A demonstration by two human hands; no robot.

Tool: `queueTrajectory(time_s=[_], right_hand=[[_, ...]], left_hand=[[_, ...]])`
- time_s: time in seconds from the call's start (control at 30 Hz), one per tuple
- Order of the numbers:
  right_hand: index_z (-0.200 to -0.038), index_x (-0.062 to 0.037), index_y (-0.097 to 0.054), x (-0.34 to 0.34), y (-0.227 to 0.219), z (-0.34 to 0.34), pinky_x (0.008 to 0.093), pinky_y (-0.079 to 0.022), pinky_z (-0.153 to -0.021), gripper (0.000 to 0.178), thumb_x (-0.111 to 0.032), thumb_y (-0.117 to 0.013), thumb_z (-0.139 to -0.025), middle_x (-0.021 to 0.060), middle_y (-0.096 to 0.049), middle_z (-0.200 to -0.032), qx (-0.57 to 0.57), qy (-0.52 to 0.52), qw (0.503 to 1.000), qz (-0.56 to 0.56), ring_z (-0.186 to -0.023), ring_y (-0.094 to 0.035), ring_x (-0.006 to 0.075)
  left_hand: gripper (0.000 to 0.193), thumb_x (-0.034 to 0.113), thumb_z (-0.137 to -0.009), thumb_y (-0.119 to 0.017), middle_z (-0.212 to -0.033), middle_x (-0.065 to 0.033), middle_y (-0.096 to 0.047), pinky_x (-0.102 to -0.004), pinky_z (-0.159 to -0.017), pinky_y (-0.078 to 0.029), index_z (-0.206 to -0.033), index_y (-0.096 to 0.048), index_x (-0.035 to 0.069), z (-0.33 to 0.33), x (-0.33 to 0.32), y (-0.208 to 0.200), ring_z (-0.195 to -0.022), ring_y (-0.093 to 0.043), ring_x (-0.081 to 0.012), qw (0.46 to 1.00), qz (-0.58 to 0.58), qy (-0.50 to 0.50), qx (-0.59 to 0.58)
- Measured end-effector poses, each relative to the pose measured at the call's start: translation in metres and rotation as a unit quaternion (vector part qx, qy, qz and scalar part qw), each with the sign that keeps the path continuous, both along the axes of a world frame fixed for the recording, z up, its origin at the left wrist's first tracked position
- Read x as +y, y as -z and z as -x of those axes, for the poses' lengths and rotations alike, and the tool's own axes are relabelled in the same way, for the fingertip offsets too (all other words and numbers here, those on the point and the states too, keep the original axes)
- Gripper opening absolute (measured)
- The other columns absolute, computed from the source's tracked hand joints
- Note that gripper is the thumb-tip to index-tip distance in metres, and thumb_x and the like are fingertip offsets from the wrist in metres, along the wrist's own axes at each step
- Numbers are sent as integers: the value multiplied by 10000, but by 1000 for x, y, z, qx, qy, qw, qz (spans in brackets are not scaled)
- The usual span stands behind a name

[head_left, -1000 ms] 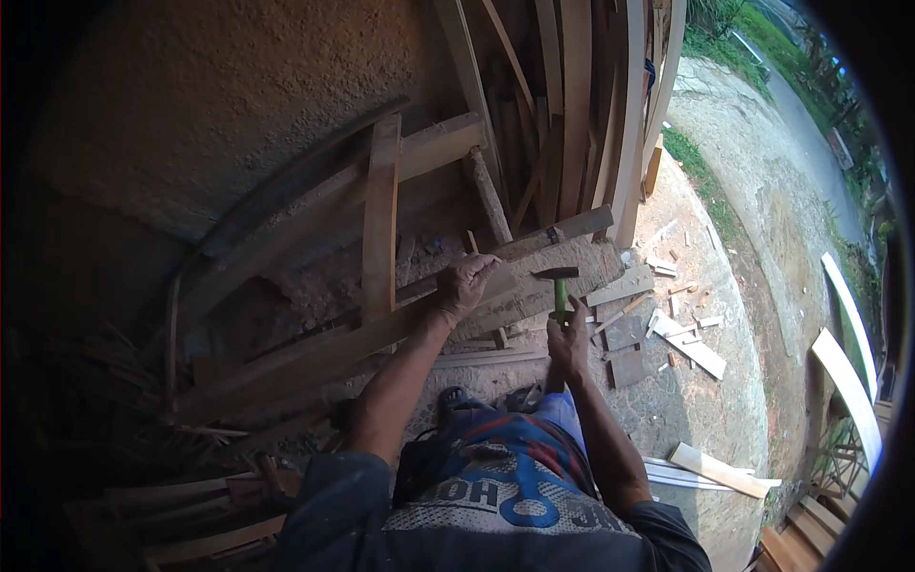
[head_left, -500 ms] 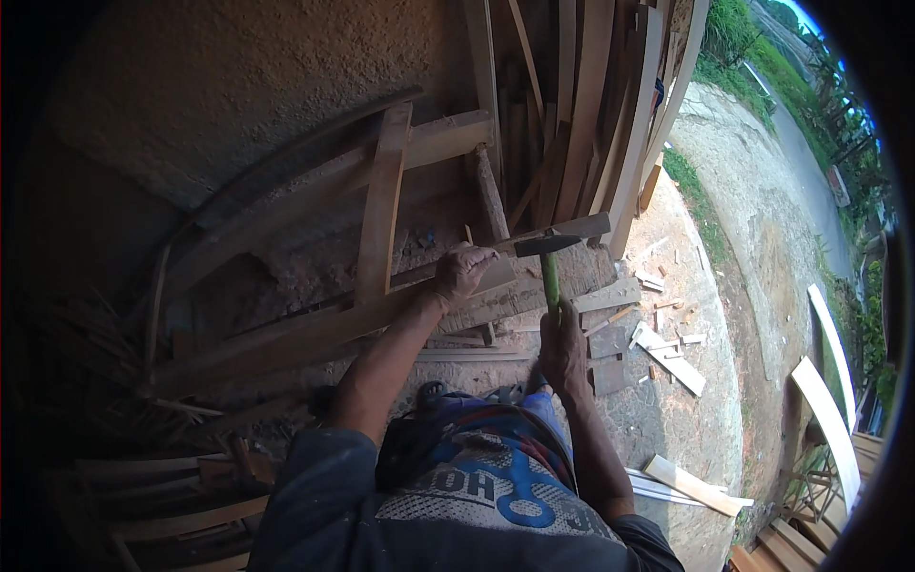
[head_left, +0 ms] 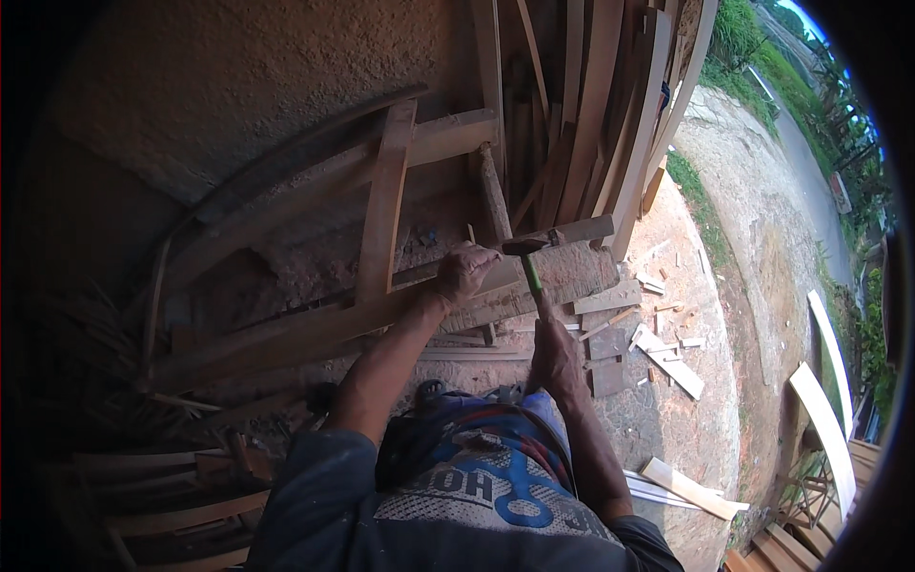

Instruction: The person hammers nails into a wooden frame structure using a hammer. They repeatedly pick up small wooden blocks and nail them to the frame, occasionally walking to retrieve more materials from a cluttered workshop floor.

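Note:
My right hand (head_left: 559,362) is wrapped around the handle of a hammer (head_left: 533,275) with a green shaft and a dark metal head. The hammer head lies just right of my left fingertips, over the end of a wooden frame's near beam (head_left: 286,336). My left hand (head_left: 465,271) is closed in a pinch at that beam end; what its fingers hold is too small to make out. A rough, thick timber block (head_left: 577,275) supports the beam end. From the near beam, a crosspiece (head_left: 383,205) runs to the far beam (head_left: 448,138).
Long boards (head_left: 596,105) lean upright behind the block. Wood offcuts (head_left: 667,360) litter the ground at the right, with a pale plank (head_left: 691,488) nearer me. Stacked curved pieces (head_left: 181,520) lie at lower left. A rough wall (head_left: 257,86) rises behind the frame.
The hammer head has shifted left, closer to my left fingertips, and my right hand has drawn slightly toward my body. My left hand stays at the beam end.

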State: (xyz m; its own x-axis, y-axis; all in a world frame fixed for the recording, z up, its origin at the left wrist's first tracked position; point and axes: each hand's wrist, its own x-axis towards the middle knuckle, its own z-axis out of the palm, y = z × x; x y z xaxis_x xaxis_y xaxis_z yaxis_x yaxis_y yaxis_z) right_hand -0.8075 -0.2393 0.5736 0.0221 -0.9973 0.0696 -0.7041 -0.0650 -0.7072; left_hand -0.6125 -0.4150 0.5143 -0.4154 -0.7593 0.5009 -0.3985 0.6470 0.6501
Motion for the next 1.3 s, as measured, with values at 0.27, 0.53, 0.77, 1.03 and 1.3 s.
queueTrajectory(time_s=[0.27, 0.53, 0.77, 1.03, 1.3], right_hand=[[-1568, -255, -221, -8, -12, 2, 544, -474, -621, 667, -103, -473, -969, 248, -595, -808, 46, -7, 999, 16, -711, -621, 441], [-1571, -249, -212, -18, -16, 5, 543, -482, -629, 706, -73, -488, -945, 241, -582, -814, 73, -26, 996, -41, -708, -620, 443], [-1574, -248, -195, 0, -24, -8, 554, -477, -613, 676, -91, -442, -965, 255, -578, -758, 9, 8, 982, 190, -688, -620, 450], [-1566, -256, -234, -10, -37, -6, 543, -477, -591, 636, -121, -445, -982, 255, -587, -769, 42, -16, 995, 87, -669, -627, 447], [-1565, -249, -249, -17, -14, 6, 519, -479, -569, 658, -87, -479, -970, 240, -590, -779, 51, -21, 998, 1, -672, -614, 418]], left_hand=[[52, 115, -846, -708, -830, -121, -702, -408, -718, -490, -858, -709, 64, 2, 2, -3, -772, -635, -322, 999, 35, -10, -12], [77, 88, -845, -695, -886, -122, -719, -403, -754, -512, -910, -730, 67, 1, 4, -3, -815, -663, -318, 999, 37, -4, -14], [88, 94, -841, -690, -885, -124, -714, -404, -753, -515, -916, -727, 65, -2, 5, -6, -830, -670, -318, 999, 25, 2, -40], [32, 81, -837, -681, -821, -127, -688, -425, -724, -500, -842, -697, 53, 0, 5, -1, -773, -644, -333, 998, 64, -17, 20], [114, 66, -826, -690, -909, -118, -724, -390, -808, -517, -929, -735, 50, 2, 6, -1, -837, -680, -289, 999, 30, -10, -18]])
